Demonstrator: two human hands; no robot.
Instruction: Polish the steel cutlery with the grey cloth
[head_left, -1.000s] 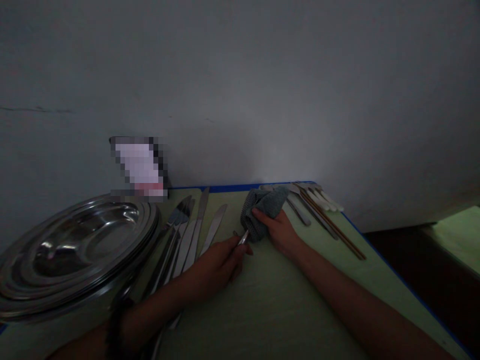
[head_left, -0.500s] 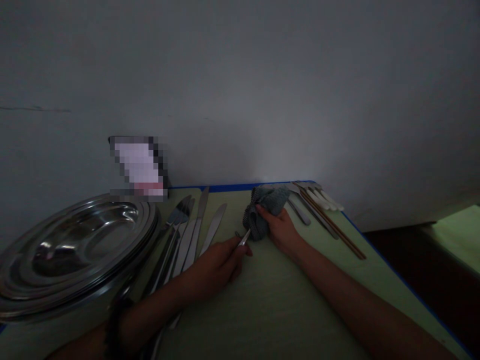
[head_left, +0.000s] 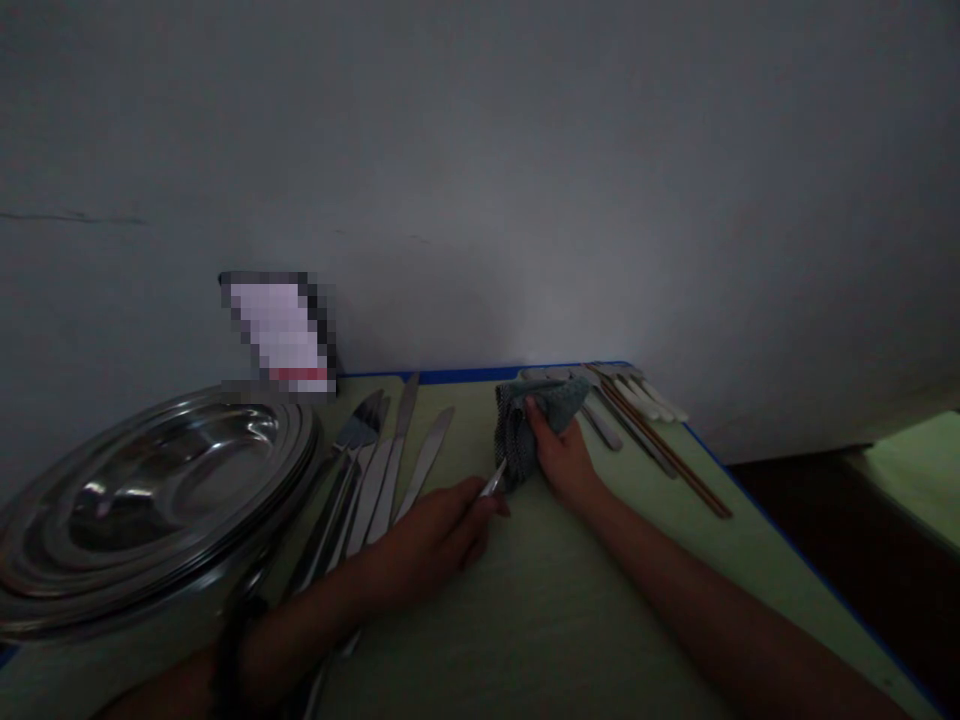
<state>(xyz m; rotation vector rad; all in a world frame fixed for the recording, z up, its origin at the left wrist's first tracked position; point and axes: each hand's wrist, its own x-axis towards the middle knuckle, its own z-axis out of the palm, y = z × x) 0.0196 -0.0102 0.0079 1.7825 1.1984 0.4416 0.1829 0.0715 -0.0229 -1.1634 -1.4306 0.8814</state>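
Note:
My left hand is closed round the end of a thin metal utensil, and only a short bright piece of it shows. The rest runs into a grey-blue cloth. My right hand is wrapped round that cloth and presses it on the utensil, low over the pale green table. I cannot make out what kind of utensil it is.
A stack of steel plates sits at the left. Several table knives and forks lie beside it. More cutlery and chopsticks lie at the back right by the blue table edge. A grey wall rises behind.
My right hand has slid the cloth a little back and to the right along the utensil. My left hand has shifted slightly to the right with it.

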